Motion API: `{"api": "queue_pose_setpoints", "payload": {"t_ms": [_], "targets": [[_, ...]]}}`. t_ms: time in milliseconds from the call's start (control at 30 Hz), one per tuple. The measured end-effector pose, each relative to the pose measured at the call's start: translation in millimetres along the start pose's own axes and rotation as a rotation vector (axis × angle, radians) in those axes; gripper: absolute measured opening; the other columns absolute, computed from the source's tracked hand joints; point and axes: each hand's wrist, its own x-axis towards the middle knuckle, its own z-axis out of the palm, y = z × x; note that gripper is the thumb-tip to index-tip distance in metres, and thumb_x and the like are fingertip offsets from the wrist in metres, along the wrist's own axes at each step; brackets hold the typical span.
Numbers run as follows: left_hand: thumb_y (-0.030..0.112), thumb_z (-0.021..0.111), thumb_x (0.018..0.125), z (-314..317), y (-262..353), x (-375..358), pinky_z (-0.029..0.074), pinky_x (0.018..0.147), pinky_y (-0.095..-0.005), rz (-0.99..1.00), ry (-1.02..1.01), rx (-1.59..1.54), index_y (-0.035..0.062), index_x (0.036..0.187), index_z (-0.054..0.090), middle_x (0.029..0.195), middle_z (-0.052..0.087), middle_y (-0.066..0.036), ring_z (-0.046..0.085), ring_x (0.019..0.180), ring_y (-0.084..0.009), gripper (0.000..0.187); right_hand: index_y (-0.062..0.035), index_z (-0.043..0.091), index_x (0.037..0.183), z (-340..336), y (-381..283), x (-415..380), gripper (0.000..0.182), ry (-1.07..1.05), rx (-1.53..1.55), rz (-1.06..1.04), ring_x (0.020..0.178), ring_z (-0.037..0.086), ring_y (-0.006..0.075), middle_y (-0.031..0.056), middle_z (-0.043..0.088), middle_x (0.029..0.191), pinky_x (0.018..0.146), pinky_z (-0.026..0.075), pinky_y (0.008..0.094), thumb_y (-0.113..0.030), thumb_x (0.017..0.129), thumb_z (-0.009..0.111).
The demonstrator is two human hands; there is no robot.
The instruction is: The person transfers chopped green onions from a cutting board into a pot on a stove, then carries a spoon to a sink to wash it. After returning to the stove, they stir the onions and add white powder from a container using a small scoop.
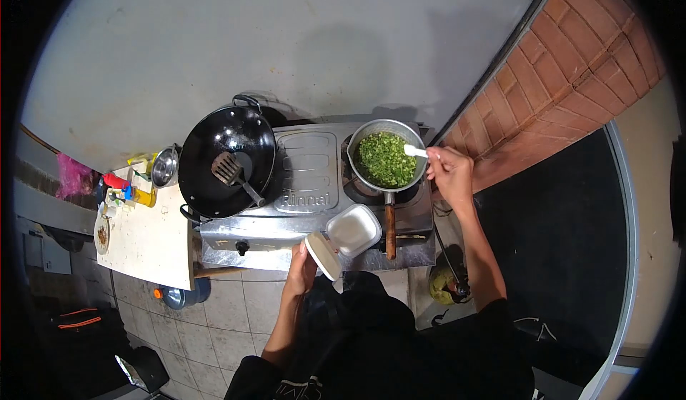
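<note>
My right hand (451, 173) pinches a small white spoon (414, 151) over the right rim of a saucepan (367, 128). Chopped green vegetables (386, 158) fill the pan, which sits on the right burner with its wooden handle (390, 232) pointing toward me. My left hand (301, 270) grips a white plastic container (355, 230) by its raised lid (324, 256). The container is open, with white contents in the bottom, and it overlaps the front edge of the stove just left of the pan handle.
A black wok (207, 143) with a slotted spatula (230, 171) in it stands on the stove's left side. Further left, a small table (153, 236) bears a metal bowl (165, 168), bottles and a plate (102, 234). A brick wall (564, 64) rises at right.
</note>
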Motion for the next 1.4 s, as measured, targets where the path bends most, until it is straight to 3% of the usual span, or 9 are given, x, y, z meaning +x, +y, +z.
{"api": "queue_pose_setpoints", "payload": {"t_ms": [167,300,367,533,600,700,833,1133,1400], "targets": [[0.052,0.040,0.088,5.1,1.3,-2.9,0.049,0.082,-0.0424,-0.004,0.047,-0.035,0.0026,0.125,0.040,0.111,0.053,-0.016,0.057,0.099,-0.0290,0.062,0.0071,0.065,0.090,-1.6,-15.7,0.0,0.011,0.137,0.008,-0.015,0.052,0.056,0.0105,0.0086,0.059,0.071,0.046,0.044,0.0226,0.000,0.085,0.060],[0.044,0.045,0.090,10.8,10.1,-3.6,0.043,0.088,-0.0385,0.020,0.093,-0.147,-0.0031,0.114,0.052,0.106,0.059,-0.014,0.057,0.098,-0.0230,0.053,0.0063,0.064,0.093,5.5,-12.1,-2.8,0.011,-0.018,-0.364,-0.343,0.053,0.056,0.0096,0.0081,0.059,0.071,0.046,0.045,0.0212,0.001,0.085,0.058],[0.052,0.041,0.087,5.6,5.3,-2.7,0.048,0.083,-0.0423,0.009,0.056,-0.033,0.0026,0.126,0.040,0.111,0.054,-0.017,0.057,0.100,-0.0284,0.063,0.0058,0.065,0.091,3.7,-22.8,1.5,0.010,0.249,-0.402,-0.244,0.052,0.056,0.0114,0.0088,0.059,0.069,0.045,0.045,0.0231,0.002,0.084,0.058],[0.052,0.042,0.087,2.6,-0.4,-1.2,0.048,0.084,-0.0429,0.037,0.045,-0.048,0.0038,0.127,0.039,0.113,0.054,-0.016,0.057,0.101,-0.0285,0.063,0.0044,0.065,0.091,9.4,-57.3,-7.7,0.010,0.140,-0.382,-0.418,0.054,0.056,0.0119,0.0077,0.059,0.069,0.047,0.043,0.0245,0.003,0.083,0.060],[0.052,0.042,0.087,3.1,3.8,0.0,0.048,0.084,-0.0427,0.053,0.007,-0.028,0.0041,0.127,0.039,0.113,0.053,-0.015,0.057,0.101,-0.0283,0.063,0.0036,0.064,0.090,6.9,-82.0,-20.5,0.011,0.074,0.257,0.192,0.059,0.059,0.0155,0.0110,0.061,0.073,0.052,0.045,0.0269,0.004,0.079,0.062],[0.052,0.043,0.086,1.7,4.5,0.3,0.048,0.085,-0.0435,0.065,-0.004,-0.012,0.0034,0.126,0.040,0.115,0.053,-0.015,0.056,0.103,-0.0286,0.064,0.0033,0.064,0.089,9.0,-117.7,-46.5,0.010,-0.129,-0.042,-0.156,0.055,0.056,0.0109,0.0090,0.060,0.071,0.049,0.045,0.0243,0.003,0.079,0.063],[0.046,0.046,0.087,20.3,18.1,3.9,0.042,0.085,-0.0354,0.095,0.067,-0.112,-0.0084,0.109,0.054,0.099,0.060,-0.016,0.056,0.095,-0.0227,0.059,0.0038,0.064,0.085,34.8,-121.8,-74.5,0.010,-0.224,-0.171,-0.153,0.053,0.056,0.0120,0.0090,0.059,0.065,0.048,0.043,0.0235,0.004,0.075,0.064],[0.046,0.047,0.085,32.1,24.3,5.0,0.041,0.083,-0.0327,0.115,0.099,-0.054,-0.0103,0.106,0.054,0.098,0.059,-0.016,0.056,0.092,-0.0218,0.060,0.0020,0.062,0.085,48.3,-110.8,-89.8,0.012,-0.212,-0.091,0.017,0.048,0.055,0.0173,0.0108,0.058,0.065,0.045,0.043,0.0280,0.001,0.074,0.066],[0.046,0.046,0.085,25.7,20.6,5.4,0.041,0.080,-0.0299,0.143,0.042,-0.011,-0.0113,0.103,0.054,0.094,0.058,-0.015,0.054,0.089,-0.0202,0.061,0.0039,0.062,0.080,63.8,-110.1,-100.7,0.005,-0.109,-0.111,-0.001,0.043,0.052,0.0045,0.0050,0.056,0.053,0.040,0.039,0.0211,0.004,0.075,0.065]]}}
